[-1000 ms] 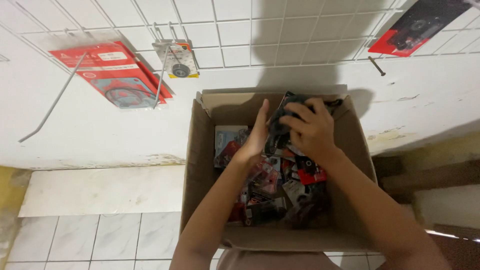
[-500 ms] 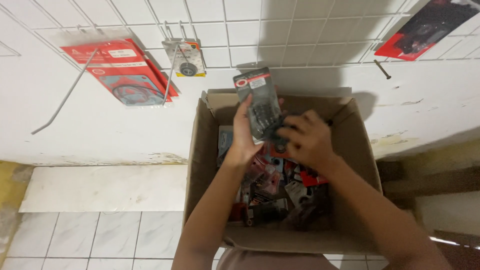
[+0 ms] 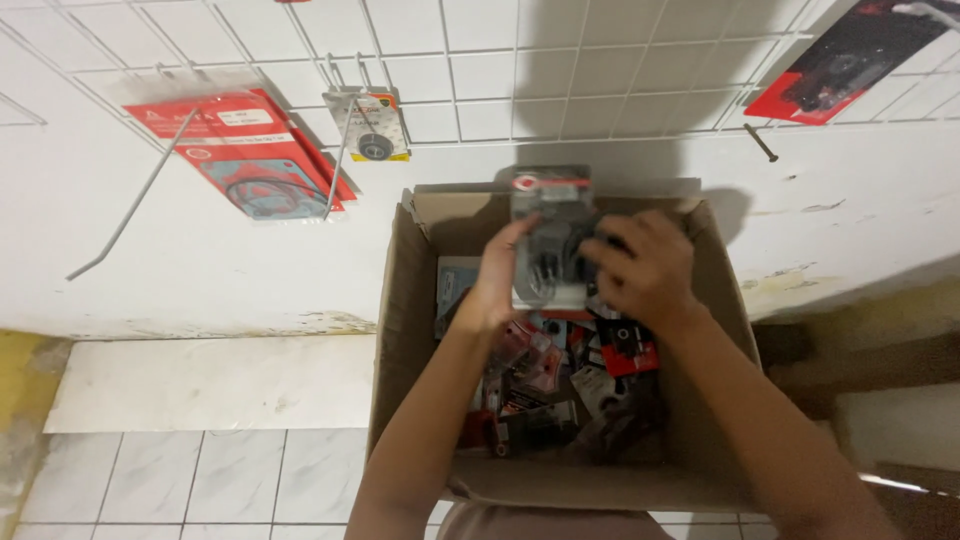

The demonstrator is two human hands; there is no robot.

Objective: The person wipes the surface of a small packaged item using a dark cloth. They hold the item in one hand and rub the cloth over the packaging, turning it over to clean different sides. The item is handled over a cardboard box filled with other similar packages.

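Note:
My left hand (image 3: 502,275) and my right hand (image 3: 645,268) both hold a clear blister pack (image 3: 548,235) with a dark part inside and a red-topped card. The pack is upright above the far end of an open cardboard box (image 3: 400,340). The left hand grips its left edge, the right hand its right side. Below the hands the box is filled with several small packaged parts (image 3: 560,390), mostly red, black and clear.
A white wire grid on the wall (image 3: 480,70) carries hooks. A red flat pack (image 3: 250,160) and a small carded round part (image 3: 370,125) hang at the left, and a red-and-black pack (image 3: 850,60) at the upper right. A bare nail (image 3: 760,142) sticks out. Tiled floor (image 3: 200,480) lies at the left.
The hands lifted a blister pack out of the box pile and now hold it upright; it has come slightly lower and both hands close on it.

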